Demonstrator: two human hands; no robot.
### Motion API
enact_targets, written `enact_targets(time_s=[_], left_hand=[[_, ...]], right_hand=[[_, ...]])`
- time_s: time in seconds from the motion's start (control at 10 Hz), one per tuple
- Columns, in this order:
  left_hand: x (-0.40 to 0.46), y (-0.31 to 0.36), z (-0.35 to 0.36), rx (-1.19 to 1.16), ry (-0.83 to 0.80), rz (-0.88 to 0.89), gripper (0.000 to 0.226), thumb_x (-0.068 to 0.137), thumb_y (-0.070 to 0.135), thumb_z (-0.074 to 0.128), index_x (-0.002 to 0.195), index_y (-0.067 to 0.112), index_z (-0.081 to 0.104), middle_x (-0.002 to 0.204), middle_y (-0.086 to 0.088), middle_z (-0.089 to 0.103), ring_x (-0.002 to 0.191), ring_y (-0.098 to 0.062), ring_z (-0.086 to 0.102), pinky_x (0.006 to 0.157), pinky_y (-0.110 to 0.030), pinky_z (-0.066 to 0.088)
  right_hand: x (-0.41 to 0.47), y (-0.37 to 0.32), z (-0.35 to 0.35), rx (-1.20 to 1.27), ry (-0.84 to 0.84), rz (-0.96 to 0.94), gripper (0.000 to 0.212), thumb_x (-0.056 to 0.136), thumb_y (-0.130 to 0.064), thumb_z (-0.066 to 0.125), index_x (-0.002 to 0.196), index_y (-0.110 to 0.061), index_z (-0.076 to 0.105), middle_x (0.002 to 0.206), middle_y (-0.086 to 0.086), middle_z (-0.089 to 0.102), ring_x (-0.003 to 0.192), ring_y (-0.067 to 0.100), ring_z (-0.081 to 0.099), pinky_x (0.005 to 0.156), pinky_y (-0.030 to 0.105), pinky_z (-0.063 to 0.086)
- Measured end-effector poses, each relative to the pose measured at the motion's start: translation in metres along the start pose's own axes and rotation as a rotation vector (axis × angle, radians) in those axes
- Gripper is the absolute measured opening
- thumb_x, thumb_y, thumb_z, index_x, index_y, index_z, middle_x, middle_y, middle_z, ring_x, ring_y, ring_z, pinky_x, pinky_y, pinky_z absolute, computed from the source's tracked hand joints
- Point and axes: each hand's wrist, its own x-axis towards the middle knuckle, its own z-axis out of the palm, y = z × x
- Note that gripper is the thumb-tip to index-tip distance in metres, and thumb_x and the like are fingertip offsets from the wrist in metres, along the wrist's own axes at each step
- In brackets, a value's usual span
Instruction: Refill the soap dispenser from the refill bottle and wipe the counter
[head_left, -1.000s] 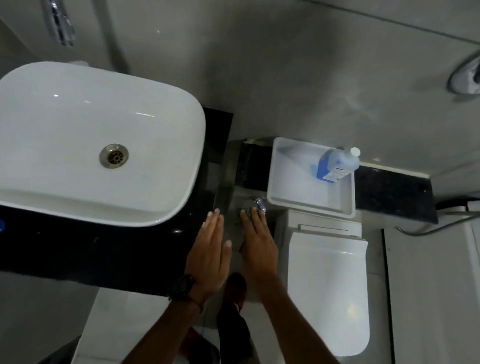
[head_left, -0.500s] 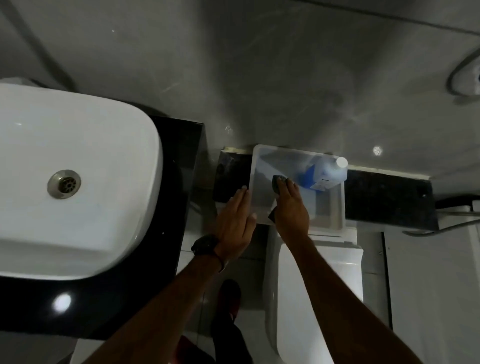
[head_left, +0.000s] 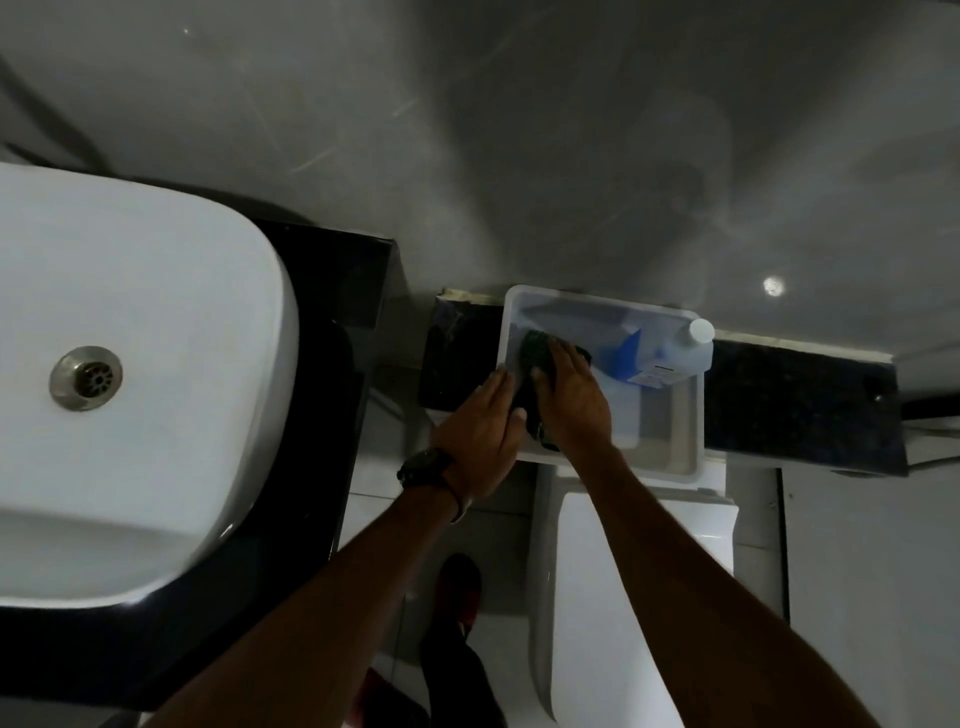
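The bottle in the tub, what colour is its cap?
White cap; the head view shows it.

Both forearms are bare, with no sleeves showing. A chunky black wristwatch with a dark round face (head_left: 426, 466) sits on the left wrist, just behind the left hand (head_left: 480, 441) and well back from its fingers; the right hand (head_left: 571, 402) and wrist carry nothing. Far below the fingers, a dark trouser leg (head_left: 457, 675) ends in a dark red shoe (head_left: 460, 587).
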Motion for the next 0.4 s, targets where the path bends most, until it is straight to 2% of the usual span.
enact_targets(time_s=[0.1,0.2,0.3,0.4], left_hand=[[0.000,0.001,-0.004,-0.016,-0.009,-0.008,0.067,0.099,0.053,0.020,0.157,0.020,0.011,0.166,-0.003,0.014,0.146,-0.022,0.033,0.109,-0.045,0.045],[-0.010,0.015,-0.022,0.032,0.011,0.047,0.068,0.099,0.052,0.020,0.157,0.017,0.011,0.165,-0.007,0.016,0.148,-0.024,0.028,0.114,-0.042,0.039],[-0.025,0.029,-0.054,0.087,0.081,0.100,0.069,0.099,0.053,0.017,0.157,0.017,0.010,0.166,-0.005,0.013,0.150,-0.018,0.020,0.116,-0.031,0.031],[-0.048,0.050,-0.103,0.103,0.184,0.166,0.066,0.100,0.051,0.018,0.157,0.019,0.007,0.166,-0.001,0.010,0.151,-0.011,0.012,0.120,-0.029,0.020]], right_hand=[[-0.007,-0.001,0.000,0.019,-0.004,0.003,0.048,0.107,-0.034,0.048,0.150,-0.014,0.042,0.154,0.014,0.048,0.140,0.031,0.050,0.113,0.050,0.047],[-0.023,-0.016,-0.012,0.161,0.122,0.012,0.046,0.107,-0.033,0.048,0.149,-0.016,0.044,0.153,0.010,0.050,0.140,0.028,0.050,0.111,0.053,0.049],[-0.046,-0.048,-0.033,0.258,0.178,0.001,0.048,0.107,-0.036,0.049,0.152,-0.021,0.040,0.152,0.007,0.053,0.136,0.026,0.055,0.108,0.052,0.052],[-0.087,-0.087,-0.069,0.395,0.261,-0.069,0.035,0.106,-0.037,0.051,0.139,-0.046,0.042,0.122,-0.025,0.063,0.107,-0.006,0.064,0.090,0.036,0.062]])
